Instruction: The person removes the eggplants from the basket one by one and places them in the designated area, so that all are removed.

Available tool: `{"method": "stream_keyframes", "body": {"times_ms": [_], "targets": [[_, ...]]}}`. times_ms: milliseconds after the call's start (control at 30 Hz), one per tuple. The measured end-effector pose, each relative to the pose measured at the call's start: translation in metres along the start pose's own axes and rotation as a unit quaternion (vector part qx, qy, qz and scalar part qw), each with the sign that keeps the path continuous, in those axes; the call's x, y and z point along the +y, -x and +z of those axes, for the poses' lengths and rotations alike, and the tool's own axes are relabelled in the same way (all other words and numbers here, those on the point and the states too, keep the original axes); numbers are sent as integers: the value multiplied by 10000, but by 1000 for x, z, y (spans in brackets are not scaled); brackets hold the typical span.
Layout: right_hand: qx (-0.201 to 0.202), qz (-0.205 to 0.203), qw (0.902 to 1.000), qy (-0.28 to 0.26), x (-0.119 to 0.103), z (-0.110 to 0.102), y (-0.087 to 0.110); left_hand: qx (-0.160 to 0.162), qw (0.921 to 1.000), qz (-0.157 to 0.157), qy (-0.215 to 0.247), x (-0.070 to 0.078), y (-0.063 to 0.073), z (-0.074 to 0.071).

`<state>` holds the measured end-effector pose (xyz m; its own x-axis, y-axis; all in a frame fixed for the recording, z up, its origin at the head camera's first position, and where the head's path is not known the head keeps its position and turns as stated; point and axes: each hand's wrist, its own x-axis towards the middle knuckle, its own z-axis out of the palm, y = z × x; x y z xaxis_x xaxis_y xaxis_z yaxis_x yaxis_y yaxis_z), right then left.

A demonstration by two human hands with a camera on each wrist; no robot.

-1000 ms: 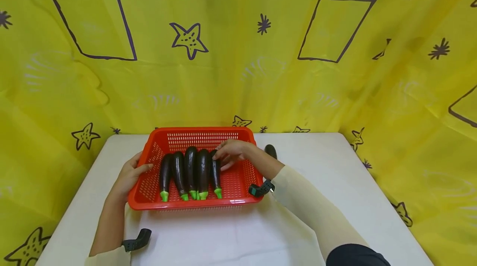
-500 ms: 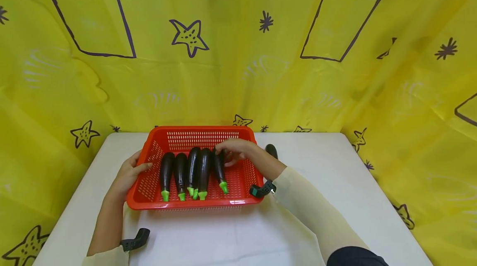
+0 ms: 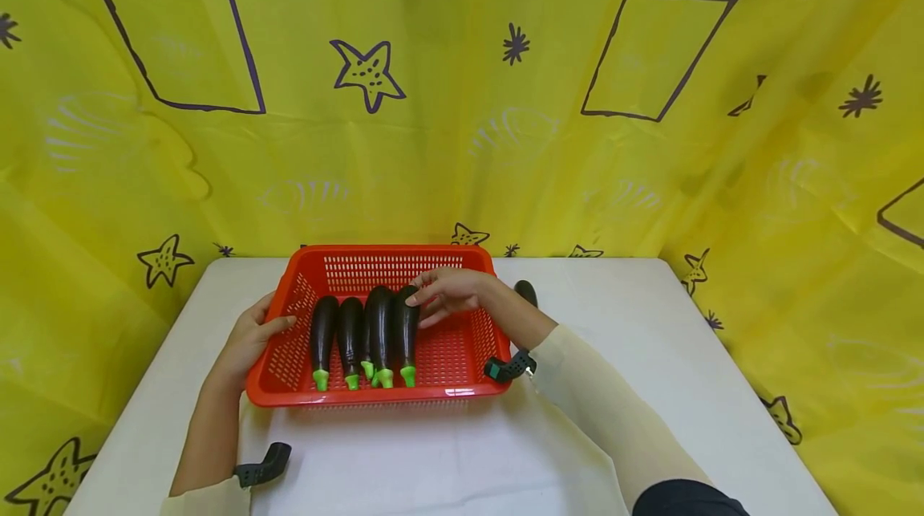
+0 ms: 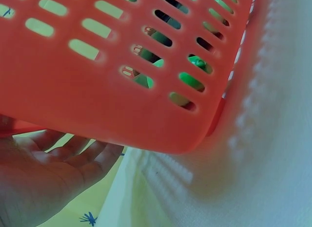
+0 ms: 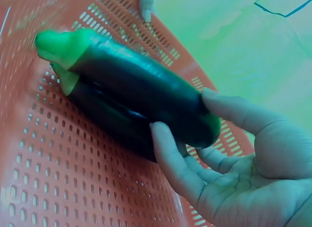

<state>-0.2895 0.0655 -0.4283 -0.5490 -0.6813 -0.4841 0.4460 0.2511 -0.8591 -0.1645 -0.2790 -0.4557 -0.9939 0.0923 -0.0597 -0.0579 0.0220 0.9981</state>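
Note:
In the head view a red plastic basket [image 3: 375, 398] with slotted walls holds several dark purple eggplants with green stem ends, lying side by side. My left hand [image 3: 249, 343] grips the basket's left rim, thumb inside and fingers outside; the left wrist view shows those fingers under the rim by the basket wall [image 4: 122, 105]. My right hand [image 3: 455, 291] reaches into the basket and holds the rounded far end of the rightmost eggplant [image 3: 407, 339]. In the right wrist view, thumb and fingers close around the ends of two overlapping eggplants [image 5: 146, 81].
The basket stands on a white table [image 3: 613, 388]. To its right, partly behind my right forearm, lies a dark rounded thing [image 3: 525, 291]. A yellow curtain [image 3: 447, 155] with drawn stars hangs along the back and sides.
My right hand has first tilted the rightmost eggplant, stem to the right, then brought it left against its neighbour. Two middle eggplants now overlap more. The left hand stays on the rim.

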Motion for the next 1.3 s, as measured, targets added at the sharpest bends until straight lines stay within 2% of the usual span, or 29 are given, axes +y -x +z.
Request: {"method": "stream_keyframes", "body": {"times_ms": [433,700,1100,1300], "targets": [[95,-330,9994,109,3,-1,2,-27,10000,-19,-2,-2,-1,0],[117,-359,9990,240,3,-2,4,-41,10000,-35,-26,-1,-2,0],[742,-523,9956,240,0,0,5,15,9998,-141,-113,-1,-2,0],[947,-425,9945,109,-2,2,5,11,10000,-22,-33,-2,-2,-2]]}}
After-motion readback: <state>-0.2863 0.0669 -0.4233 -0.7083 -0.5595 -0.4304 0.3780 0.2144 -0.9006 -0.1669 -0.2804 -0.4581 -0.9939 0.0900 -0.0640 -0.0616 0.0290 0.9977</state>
